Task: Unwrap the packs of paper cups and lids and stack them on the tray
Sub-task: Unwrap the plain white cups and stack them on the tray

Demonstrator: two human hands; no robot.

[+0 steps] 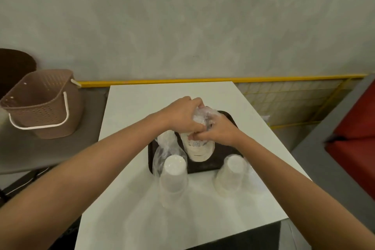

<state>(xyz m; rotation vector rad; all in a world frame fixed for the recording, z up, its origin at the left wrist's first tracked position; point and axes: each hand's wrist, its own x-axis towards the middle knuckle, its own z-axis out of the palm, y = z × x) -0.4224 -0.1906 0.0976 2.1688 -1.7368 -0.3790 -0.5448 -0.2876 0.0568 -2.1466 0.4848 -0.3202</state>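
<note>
A dark brown tray [209, 165] lies on the white table [132, 103]. On it stands a stack of white paper cups [199, 150] with its clear plastic wrap [204, 115] bunched at the top. My left hand [182, 114] grips that wrap from the left. My right hand [220, 132] pinches the wrap and the stack's top from the right. Two more wrapped packs of cups stand upside down at the tray's near edge, one on the left [173, 176] and one on the right [231, 174]. Another clear-wrapped pack [167, 140] leans behind the left one.
A brown perforated basket [42, 103] with a white handle sits on a grey surface left of the table. A yellow-framed wire grid [294, 97] runs along the wall behind. A red seat [357, 134] is at the far right.
</note>
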